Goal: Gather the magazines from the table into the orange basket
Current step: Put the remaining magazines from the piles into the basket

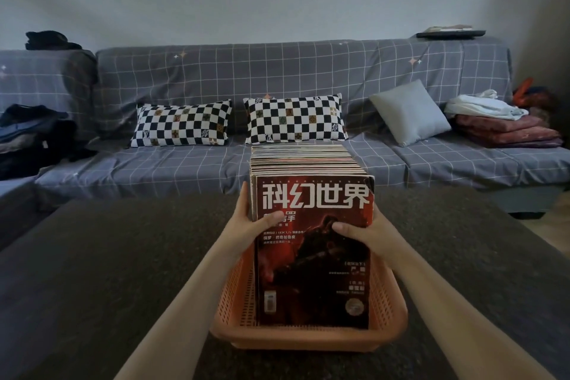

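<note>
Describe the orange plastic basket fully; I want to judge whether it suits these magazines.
The orange perforated plastic basket is rectangular, with slotted walls flaring out to a smooth rolled rim. It sits upright on the dark speckled table, at the near edge. A stack of magazines stands on edge inside, red-covered one frontmost, rising well above the rim. The left hand and right hand grip the stack, not the basket.

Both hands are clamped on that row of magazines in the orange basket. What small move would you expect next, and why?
Probably letting go, one hand at a time. The magazines already stand upright in the orange basket, and the left hand and right hand grip their sides with thumbs across the front cover. Easing off would show whether the row stays standing. The dark table shows no other magazines.
</note>
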